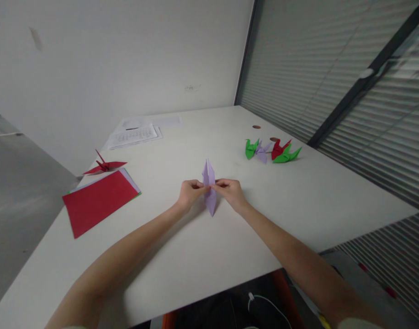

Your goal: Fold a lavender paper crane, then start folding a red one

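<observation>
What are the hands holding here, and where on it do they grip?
Both hands hold a half-folded purple paper piece. The left hand pinches its left edge and the right hand its right edge, around mid-height; the lower tip points toward the white table.

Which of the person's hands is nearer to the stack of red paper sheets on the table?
Left. The left hand pinches the lilac folded paper on the side facing the red paper stack; the right hand pinches the fold's far side, farther away.
</observation>
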{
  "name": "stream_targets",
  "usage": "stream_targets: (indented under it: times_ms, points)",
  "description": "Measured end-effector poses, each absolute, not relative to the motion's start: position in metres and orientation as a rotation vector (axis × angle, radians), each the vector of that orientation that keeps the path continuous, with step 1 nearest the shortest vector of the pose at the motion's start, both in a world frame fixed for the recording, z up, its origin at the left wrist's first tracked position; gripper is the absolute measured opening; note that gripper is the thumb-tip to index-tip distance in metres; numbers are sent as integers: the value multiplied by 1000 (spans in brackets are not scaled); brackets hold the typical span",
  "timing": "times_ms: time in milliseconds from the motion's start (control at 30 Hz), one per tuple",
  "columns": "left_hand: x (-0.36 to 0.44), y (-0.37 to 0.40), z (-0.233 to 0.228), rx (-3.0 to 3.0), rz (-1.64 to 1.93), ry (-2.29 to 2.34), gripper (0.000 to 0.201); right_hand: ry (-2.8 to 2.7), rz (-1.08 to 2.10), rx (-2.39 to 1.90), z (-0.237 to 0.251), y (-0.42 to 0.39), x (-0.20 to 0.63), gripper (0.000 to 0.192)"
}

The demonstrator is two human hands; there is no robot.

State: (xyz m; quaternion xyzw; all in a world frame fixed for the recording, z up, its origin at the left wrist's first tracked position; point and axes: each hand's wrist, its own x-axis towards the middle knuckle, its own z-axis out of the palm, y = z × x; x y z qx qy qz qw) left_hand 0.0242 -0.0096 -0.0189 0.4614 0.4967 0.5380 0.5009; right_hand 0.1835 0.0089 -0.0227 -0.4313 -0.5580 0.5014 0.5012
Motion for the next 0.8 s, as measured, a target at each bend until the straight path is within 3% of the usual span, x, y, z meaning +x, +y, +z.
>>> stream_targets:
  times_ms: [200,333,500,667,800]
  points:
    - [24,-9,-21,1091,1338,1165,29,-1315,1222,-1026,-25,9,182,24]
    - [23,-11,-19,1086,1319,1112,32,-1189,1297,-923,-27,9,181,39]
    - [23,-12,-14,997,1374,1063,59,-1175,1340,-907,-23,8,180,52]
    - [23,-10,-17,1017,1333,1054,40,-1232,1353,-942,-21,9,181,46]
    - [23,-10,-19,1023,1300,1059,37,-1310,1356,-1043,-23,10,182,43]
